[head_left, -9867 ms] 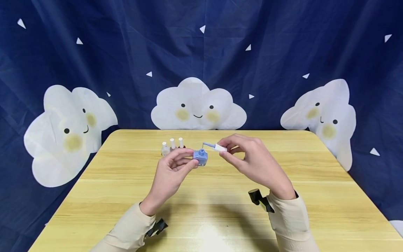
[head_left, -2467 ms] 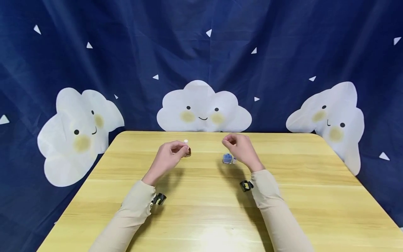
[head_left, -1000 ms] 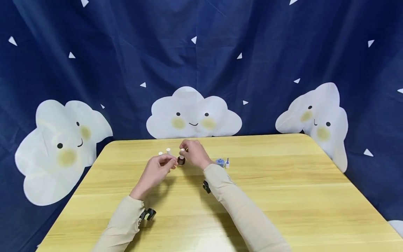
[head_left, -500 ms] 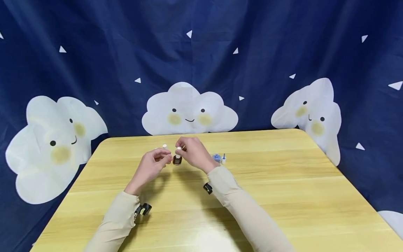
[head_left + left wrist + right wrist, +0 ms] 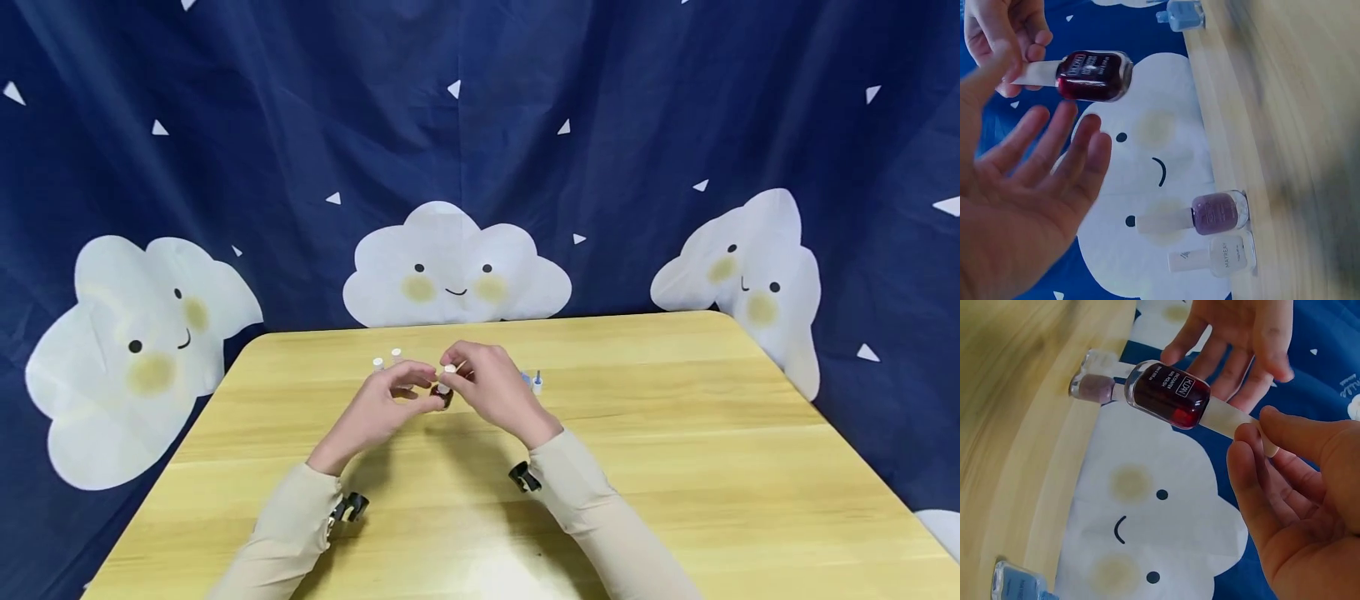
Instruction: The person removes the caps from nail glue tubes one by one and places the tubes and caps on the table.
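Note:
My right hand pinches the white cap of a dark red nail polish bottle between thumb and fingers. The bottle is lifted off the table, as the left wrist view shows. Beside it is my left hand, fingers spread and slightly bent near the glass, with no grip on it. In the head view the left hand partly covers the bottle. A blue nail polish bottle stands uncapped to the right, and its white cap stands beside it with the brush pointing up.
A mauve nail polish bottle and a clear one stand capped side by side, left of the hands. The wooden table ends at a dark blue curtain with printed clouds.
Earlier the hands held the blue bottle and its brush; both now stand on the table. The right hand has since gripped the dark red bottle's cap and lifted the bottle from its place.

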A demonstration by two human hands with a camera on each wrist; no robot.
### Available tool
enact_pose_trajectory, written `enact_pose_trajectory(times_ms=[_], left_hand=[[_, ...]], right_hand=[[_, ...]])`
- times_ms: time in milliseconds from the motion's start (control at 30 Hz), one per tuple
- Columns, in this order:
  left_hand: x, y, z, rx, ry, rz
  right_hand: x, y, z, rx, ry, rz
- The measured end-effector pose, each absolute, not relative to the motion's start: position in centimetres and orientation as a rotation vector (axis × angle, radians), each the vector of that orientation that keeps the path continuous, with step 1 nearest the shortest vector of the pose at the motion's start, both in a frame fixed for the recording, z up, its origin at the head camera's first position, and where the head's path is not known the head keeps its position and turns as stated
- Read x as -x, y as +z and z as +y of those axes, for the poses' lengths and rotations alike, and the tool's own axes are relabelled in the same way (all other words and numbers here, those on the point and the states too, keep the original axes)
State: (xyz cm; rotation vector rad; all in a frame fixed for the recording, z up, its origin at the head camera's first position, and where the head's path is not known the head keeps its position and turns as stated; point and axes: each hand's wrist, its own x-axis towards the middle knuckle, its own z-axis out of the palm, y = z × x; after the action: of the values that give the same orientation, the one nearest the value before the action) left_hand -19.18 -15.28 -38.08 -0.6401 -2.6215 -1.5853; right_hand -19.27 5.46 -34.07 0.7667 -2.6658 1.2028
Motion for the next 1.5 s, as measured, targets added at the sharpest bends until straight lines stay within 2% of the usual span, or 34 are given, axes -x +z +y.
enact_pose_trajectory(times_ms=[267, 633, 1200, 1500], left_hand=[[18.4, -38.5, -14.1, 0.799, -1.509, -2.692], [18.3, -39.2, -13.0, 0.845, -1.534, -2.662], [17.8, -39.4, -12.5, 0.798, -1.701, -2.61], [17.3, -39.1, -11.9, 0.74, -1.785, -2.556]], right_hand=[[17.6, -34.1, 6.7, -0.737, 1.201, -2.635], [16.6, -34.1, 8.3, -0.667, 1.227, -2.612], [16.3, -33.2, 9.9, -0.589, 1.323, -2.593], [16.1, -32.9, 9.9, -0.637, 1.337, -2.568]])
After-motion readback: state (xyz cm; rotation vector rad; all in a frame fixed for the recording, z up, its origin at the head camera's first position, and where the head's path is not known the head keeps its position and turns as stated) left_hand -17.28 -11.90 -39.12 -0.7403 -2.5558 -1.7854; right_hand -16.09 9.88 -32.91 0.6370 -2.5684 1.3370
